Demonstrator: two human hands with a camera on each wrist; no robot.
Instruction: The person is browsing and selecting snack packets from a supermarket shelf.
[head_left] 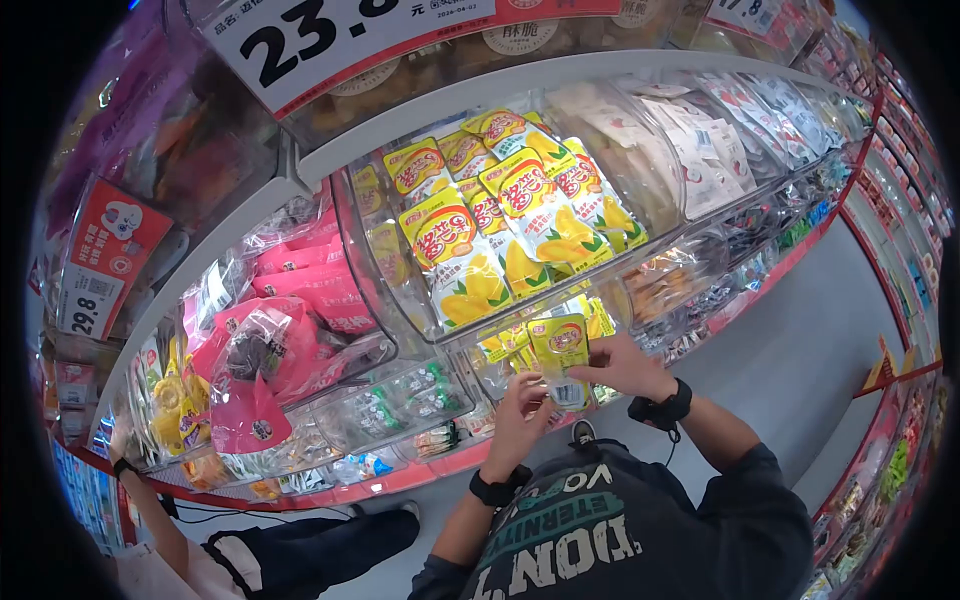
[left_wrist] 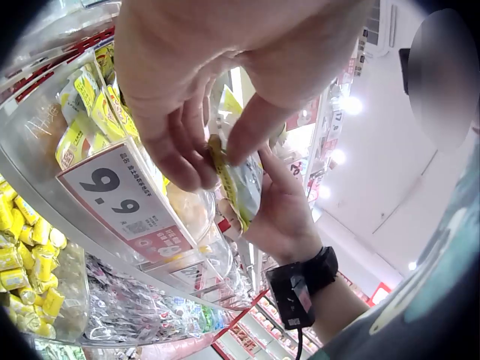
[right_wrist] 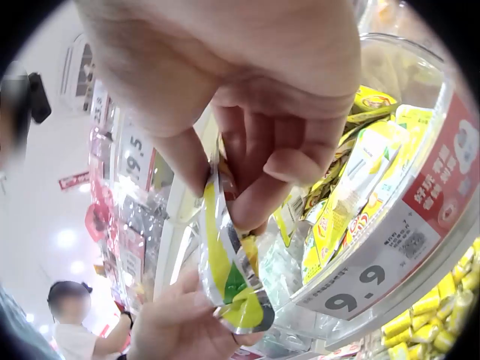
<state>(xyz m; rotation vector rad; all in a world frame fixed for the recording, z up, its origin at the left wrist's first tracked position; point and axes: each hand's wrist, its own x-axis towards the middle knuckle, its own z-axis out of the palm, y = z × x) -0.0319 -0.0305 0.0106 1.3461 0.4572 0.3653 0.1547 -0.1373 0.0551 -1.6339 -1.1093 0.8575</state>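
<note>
The grip was a two-handed pinch. The left hand had its thumb and curled fingertips closed on one edge of a small yellow foil snack packet. The right hand had thumb and fingers nipped on the packet's upper edge, so neither hand stood open and neither held anything else. In the head view the packet hung upright in the air between the left hand and the right hand, at chest height and clear of the shelving, touching only the fingers.

Handling it well seemed to call for a light hold on the flat sealed borders rather than the filled middle, with both hands level, so the slippery foil neither buckled nor slid out.

Just behind the hands stood a clear curved plastic bin packed with larger yellow mango-printed packets. On a bin's front was a white and red price tag reading 9.9. To the left lay a bin of pink wrapped packs; overhead hung a large white price sign. Another person reached into the lower bins well to the left, above the grey floor.
</note>
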